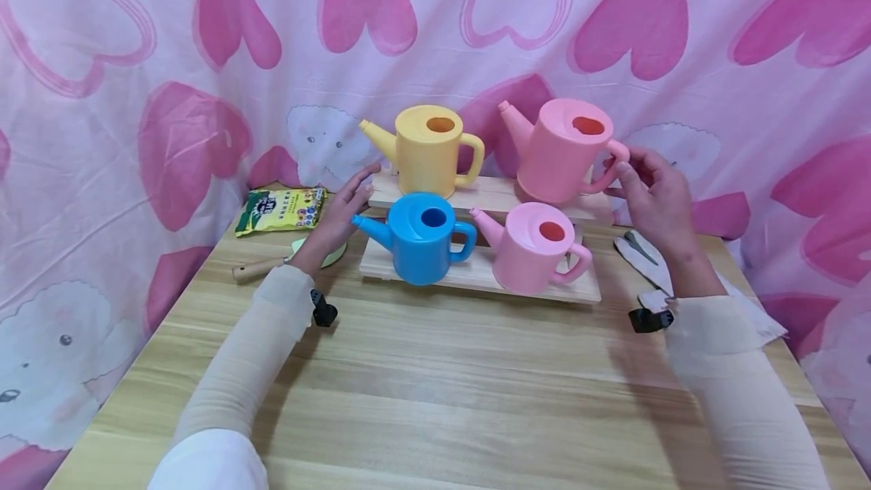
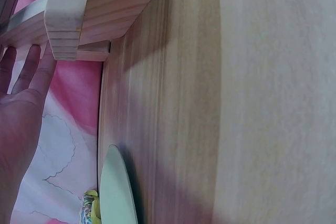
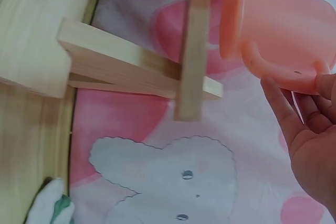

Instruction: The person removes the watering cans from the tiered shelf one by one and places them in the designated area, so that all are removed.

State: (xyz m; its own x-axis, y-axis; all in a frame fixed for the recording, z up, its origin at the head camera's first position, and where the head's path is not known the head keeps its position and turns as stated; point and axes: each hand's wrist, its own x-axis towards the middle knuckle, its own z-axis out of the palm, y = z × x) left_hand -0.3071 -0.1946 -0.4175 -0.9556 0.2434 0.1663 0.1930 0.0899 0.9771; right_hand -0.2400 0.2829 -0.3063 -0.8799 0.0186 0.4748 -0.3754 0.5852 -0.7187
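Note:
My right hand [image 1: 655,199] pinches the handle of a large pink watering can [image 1: 561,150] at the right of a two-step wooden stand's [image 1: 490,193] upper step. The can leans slightly; in the right wrist view a narrow gap shows between its base and the plank. My left hand [image 1: 338,212] has its fingers extended against the stand's left end, seen from below in the left wrist view. A yellow watering can [image 1: 427,157] stands on the upper step. On the lower step are a blue watering can [image 1: 420,240] and a smaller pink watering can [image 1: 531,252], spouts pointing left.
Left of the stand lie a yellow-green packet [image 1: 282,210] and a pale green tool [image 1: 333,255] with a wooden handle [image 1: 255,269], partly behind my left wrist. White gloves [image 1: 643,259] lie right of the stand. A pink heart-print curtain [image 1: 367,6] hangs behind the table.

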